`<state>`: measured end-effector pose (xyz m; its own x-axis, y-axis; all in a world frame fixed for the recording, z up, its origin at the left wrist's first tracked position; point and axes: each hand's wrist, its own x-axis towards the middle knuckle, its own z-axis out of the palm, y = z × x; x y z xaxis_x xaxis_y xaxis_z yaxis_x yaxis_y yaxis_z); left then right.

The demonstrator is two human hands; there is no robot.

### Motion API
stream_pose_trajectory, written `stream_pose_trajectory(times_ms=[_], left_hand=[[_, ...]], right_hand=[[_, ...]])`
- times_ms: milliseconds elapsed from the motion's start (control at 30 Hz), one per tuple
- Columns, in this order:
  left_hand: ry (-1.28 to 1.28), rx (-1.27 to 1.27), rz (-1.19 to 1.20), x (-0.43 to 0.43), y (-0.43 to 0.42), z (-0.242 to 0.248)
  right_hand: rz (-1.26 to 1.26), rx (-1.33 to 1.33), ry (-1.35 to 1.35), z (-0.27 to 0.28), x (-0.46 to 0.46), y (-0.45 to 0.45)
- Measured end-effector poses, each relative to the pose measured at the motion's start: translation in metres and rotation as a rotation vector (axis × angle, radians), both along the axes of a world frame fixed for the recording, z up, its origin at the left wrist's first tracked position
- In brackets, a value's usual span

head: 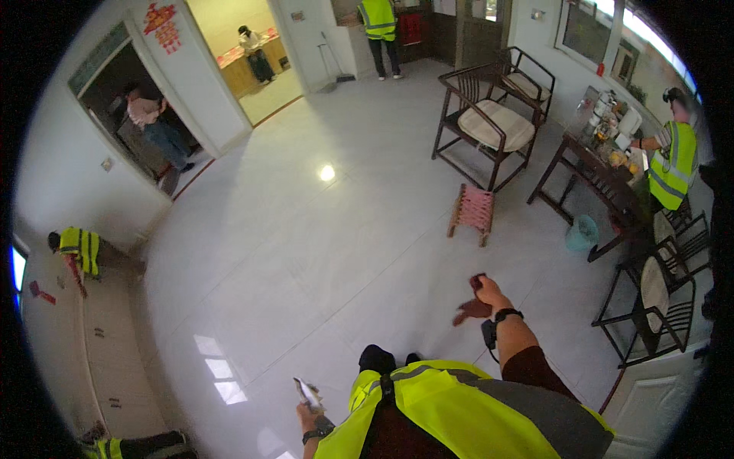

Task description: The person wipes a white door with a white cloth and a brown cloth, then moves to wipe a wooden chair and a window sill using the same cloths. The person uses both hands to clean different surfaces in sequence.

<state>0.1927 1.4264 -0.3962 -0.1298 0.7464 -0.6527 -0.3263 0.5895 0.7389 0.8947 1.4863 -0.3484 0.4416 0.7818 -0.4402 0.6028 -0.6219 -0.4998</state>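
A dark red cloth (475, 310) hangs from my right hand (492, 291), which is closed around its upper part at the front right. The cloth's loose end droops above the pale tiled floor (321, 246). Low in the picture, my left hand (307, 417) grips a flat, light-coloured object (310, 395) with a shiny face; what it is exactly cannot be made out. Both wrists wear black straps, and a small dark device (489, 333) sits at the right one. My dark shoe (377, 358) shows beyond the yellow vest.
A folding stool (475, 209) with pink webbing stands ahead, near a wooden armchair (487, 123). At right are a cluttered dark table (602, 166), a teal bin (581, 233) and more chairs (654, 298). People in vests work around the room; a low cabinet (109, 344) lines the left wall.
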Motion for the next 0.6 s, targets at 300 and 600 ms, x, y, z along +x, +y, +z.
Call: stream_pose_trajectory(times_ms=[300, 600], left_hand=[[-0.219, 0.037, 0.302, 0.048, 0.235, -0.006], [-0.063, 0.679, 0.140, 0.176, 0.559, 0.099]], right_hand=[[-0.111, 0.037, 0.040, -0.019, 0.041, 0.135], [-0.495, 0.310, 0.037, 0.042, 0.103, 0.275]])
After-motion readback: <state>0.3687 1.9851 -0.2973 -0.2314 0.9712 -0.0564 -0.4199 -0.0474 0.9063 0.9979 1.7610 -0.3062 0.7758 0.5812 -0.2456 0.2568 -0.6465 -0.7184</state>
